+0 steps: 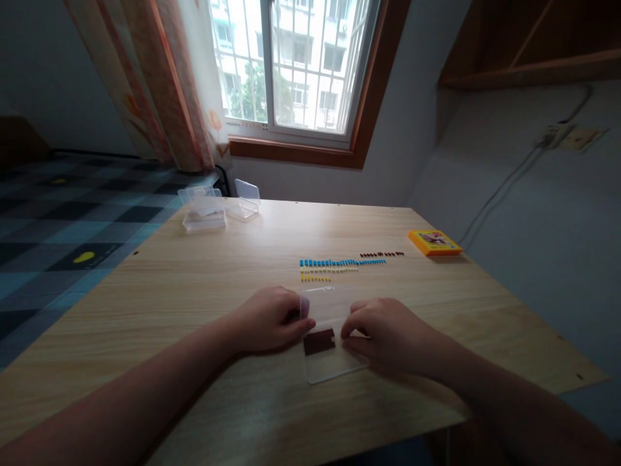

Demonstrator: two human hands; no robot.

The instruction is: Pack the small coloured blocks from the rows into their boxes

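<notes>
My left hand rests on the wooden table with its fingers curled against the left edge of a clear plastic plate. My right hand lies at the plate's right side, fingertips pinched close to a small dark brown patch of pieces on the plate. What the fingertips hold is too small to make out. Beyond the hands run rows of tiny blue pieces, yellow pieces and dark brown pieces.
Clear plastic boxes with open lids stand at the table's far left. A flat orange-yellow box lies at the far right. A bed with a checked cover is left of the table; a window is behind.
</notes>
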